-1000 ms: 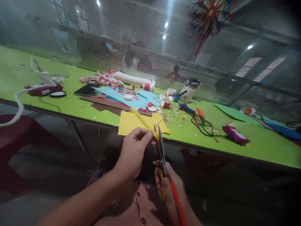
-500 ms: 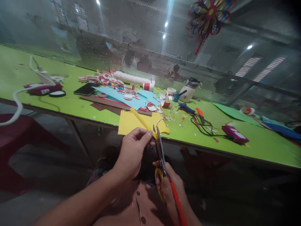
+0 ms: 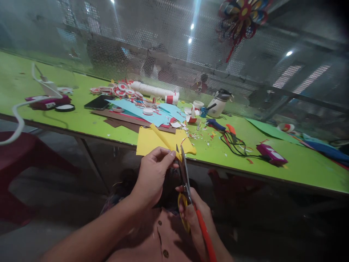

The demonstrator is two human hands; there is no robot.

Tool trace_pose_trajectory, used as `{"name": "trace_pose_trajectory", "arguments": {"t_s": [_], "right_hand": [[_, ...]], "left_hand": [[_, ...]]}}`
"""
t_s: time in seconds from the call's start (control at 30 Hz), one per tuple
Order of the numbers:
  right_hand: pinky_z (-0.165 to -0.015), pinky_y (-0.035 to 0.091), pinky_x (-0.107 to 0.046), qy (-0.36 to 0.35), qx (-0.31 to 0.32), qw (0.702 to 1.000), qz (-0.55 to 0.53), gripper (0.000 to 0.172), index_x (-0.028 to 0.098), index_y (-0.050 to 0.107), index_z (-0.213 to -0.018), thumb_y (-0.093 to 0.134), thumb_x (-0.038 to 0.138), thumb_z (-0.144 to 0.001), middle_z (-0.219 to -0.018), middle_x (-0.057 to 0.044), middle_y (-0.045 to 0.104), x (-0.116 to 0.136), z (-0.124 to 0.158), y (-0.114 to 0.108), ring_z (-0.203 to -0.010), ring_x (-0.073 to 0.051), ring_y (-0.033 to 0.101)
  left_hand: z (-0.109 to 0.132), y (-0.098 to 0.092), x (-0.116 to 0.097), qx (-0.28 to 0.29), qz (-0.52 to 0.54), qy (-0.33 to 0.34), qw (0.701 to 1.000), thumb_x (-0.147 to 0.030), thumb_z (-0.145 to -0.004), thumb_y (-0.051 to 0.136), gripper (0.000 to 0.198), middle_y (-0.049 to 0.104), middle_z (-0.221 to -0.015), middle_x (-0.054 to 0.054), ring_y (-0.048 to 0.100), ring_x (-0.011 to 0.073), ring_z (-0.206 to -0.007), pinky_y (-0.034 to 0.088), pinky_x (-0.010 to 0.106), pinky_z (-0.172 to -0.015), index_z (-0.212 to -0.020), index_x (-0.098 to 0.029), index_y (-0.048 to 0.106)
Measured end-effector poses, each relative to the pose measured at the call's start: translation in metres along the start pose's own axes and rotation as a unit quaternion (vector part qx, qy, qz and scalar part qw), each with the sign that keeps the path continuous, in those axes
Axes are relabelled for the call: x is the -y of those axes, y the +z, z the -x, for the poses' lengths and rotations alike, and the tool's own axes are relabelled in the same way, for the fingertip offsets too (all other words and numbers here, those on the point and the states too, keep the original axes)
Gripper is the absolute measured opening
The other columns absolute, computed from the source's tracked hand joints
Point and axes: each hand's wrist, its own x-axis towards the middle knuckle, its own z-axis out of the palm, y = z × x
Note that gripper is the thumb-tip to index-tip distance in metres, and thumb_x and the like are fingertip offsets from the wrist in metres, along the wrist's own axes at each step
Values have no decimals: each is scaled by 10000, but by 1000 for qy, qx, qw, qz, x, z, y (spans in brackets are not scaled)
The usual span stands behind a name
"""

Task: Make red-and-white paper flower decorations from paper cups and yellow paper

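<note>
My left hand (image 3: 152, 174) pinches the near end of a narrow yellow paper strip (image 3: 163, 139) that slants up over a yellow sheet (image 3: 148, 142) lying at the table's front edge. My right hand (image 3: 195, 214) grips scissors (image 3: 184, 174) with a yellow and an orange-red handle. The blades point up and stand slightly apart right beside my left thumb, at the strip's near end. Both hands hover just in front of the green table (image 3: 81, 123), above my lap.
Blue sheets (image 3: 144, 112), brown card, red-and-white discs (image 3: 122, 91) and a white roll (image 3: 152, 91) crowd the table's middle. A phone (image 3: 99, 103), a white jug (image 3: 219, 103), a glue gun with black cord (image 3: 234, 143), magenta devices (image 3: 271, 154) and a white cable (image 3: 19, 116) lie around.
The scissors blades have closed a little on the strip's end. My hands and the view have shifted slightly; nothing else moved.
</note>
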Motion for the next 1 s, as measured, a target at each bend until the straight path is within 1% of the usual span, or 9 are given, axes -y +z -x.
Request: {"name": "trace_pose_trajectory", "arguments": {"t_s": [0.27,0.47,0.6,0.83,1.0], "right_hand": [[-453,344,-207,-7,-7,1000,8,556,177,560,-1077,377,652,-854,-659,5,483,13,0,-1,-529,-108,411],[-464,346,-210,-11,-5,1000,15,553,183,557,-1067,367,658,-857,-666,10,472,16,1,-2,-535,-108,416],[-453,333,-207,-9,-1,1000,15,543,186,556,-1070,375,652,-857,-660,17,460,15,1,-3,-525,-104,401],[-455,326,-213,-12,0,1000,11,542,179,553,-1081,389,644,-856,-647,24,455,5,-1,-3,-513,-101,395],[-477,324,-224,-10,-8,1000,21,556,173,550,-1083,380,650,-855,-645,25,459,9,0,-2,-528,-103,393]], "left_hand": [[0,0,-2,5,-17,-4,1000,-269,-720,699,177,598,-676,-21,585,87,-587,458,204,-606,-700,-134,587],[1,0,-1,5,-14,-2,1000,-266,-714,702,177,597,-672,-21,585,89,-584,461,206,-602,-701,-134,586],[1,0,-1,6,-12,-4,1000,-273,-719,698,182,597,-684,-16,582,96,-601,472,220,-613,-705,-135,580],[1,-1,-1,8,-5,-7,1000,-282,-710,706,199,595,-686,-15,576,98,-591,478,234,-619,-708,-136,570],[1,0,-1,6,-5,-8,1000,-279,-706,708,199,588,-672,-19,582,96,-595,474,221,-613,-691,-135,570]]}}
